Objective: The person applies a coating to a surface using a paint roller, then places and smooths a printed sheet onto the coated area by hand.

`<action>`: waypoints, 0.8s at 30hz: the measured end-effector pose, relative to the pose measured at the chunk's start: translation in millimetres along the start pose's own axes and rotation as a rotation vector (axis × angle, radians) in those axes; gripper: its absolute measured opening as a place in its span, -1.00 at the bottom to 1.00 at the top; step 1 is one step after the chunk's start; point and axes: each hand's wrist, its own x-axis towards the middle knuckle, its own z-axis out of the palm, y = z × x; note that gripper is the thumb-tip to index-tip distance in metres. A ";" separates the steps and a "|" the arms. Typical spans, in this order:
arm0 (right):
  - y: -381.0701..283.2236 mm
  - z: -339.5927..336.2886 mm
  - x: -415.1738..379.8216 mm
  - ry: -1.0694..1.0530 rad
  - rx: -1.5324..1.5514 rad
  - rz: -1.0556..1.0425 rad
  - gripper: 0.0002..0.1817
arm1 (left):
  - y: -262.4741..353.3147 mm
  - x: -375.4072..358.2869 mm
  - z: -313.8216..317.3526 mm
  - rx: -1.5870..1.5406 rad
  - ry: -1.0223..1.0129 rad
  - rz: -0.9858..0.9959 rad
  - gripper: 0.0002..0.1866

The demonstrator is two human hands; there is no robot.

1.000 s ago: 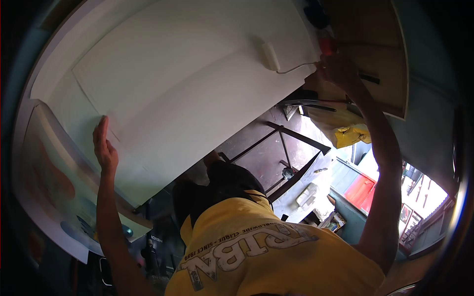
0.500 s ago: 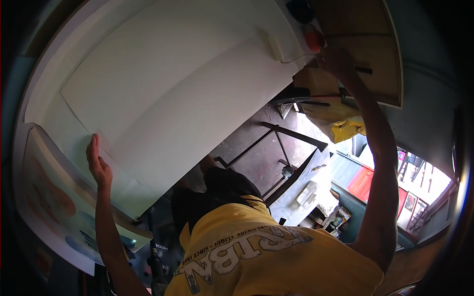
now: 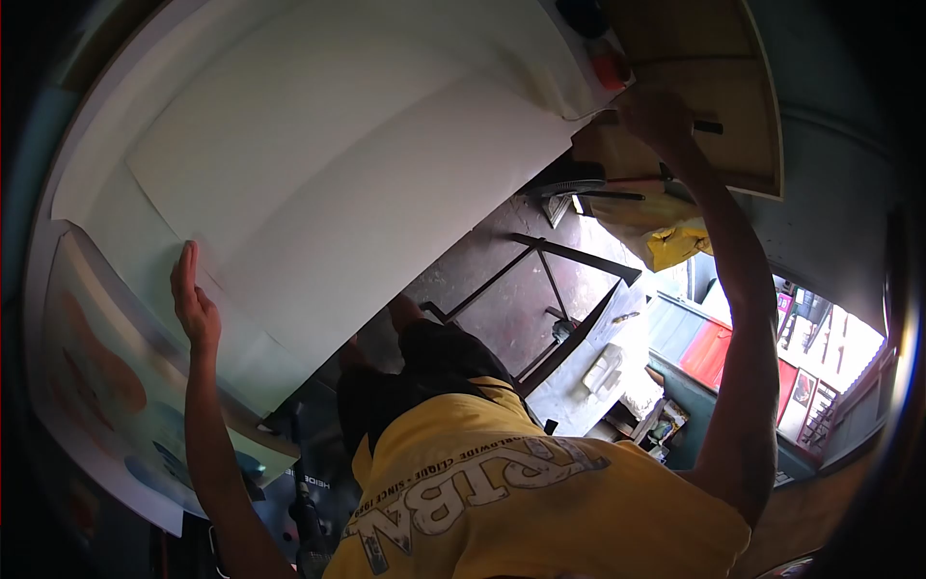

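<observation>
A broad white sheet [image 3: 318,183] spreads over the surface in front of me. My left hand [image 3: 196,299] lies against its left part, fingers stretched out and close together. At the far right end, my right hand [image 3: 658,121] is closed round the handle of a small paint roller [image 3: 709,127]. The black handle end sticks out of the fist. The roller's thin wire frame reaches left over the sheet, and its pale roller end is blurred against the white. A red container [image 3: 610,70] stands just beyond my right hand.
A dark container [image 3: 584,17] stands behind the red one. A printed curved sheet [image 3: 96,376] hangs at the lower left. On the right are a wooden panel [image 3: 714,68], a yellow plastic bag [image 3: 675,248], a black metal frame [image 3: 574,256] and a low table [image 3: 579,410].
The pale roller end, plain before, is now blurred. My left hand and the sheet's edge appear slightly higher in view. Both hands keep their pose.
</observation>
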 end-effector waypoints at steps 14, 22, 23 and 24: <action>-94.0 -54.8 -71.4 0.256 0.183 -0.489 -0.61 | 0.7 0.2 -1.2 0.001 0.032 0.012 -0.15; -217.0 -150.7 -145.2 0.112 0.253 -0.645 -0.62 | -3.5 -4.1 0.4 -0.055 0.048 -0.023 -0.17; -231.7 -154.7 -153.1 0.107 0.302 -0.626 -0.58 | -4.9 -4.4 0.1 -0.050 0.051 -0.009 -0.17; -244.3 -162.9 -162.3 0.098 0.341 -0.640 -0.58 | -7.2 -4.7 1.2 -0.044 0.055 0.005 -0.17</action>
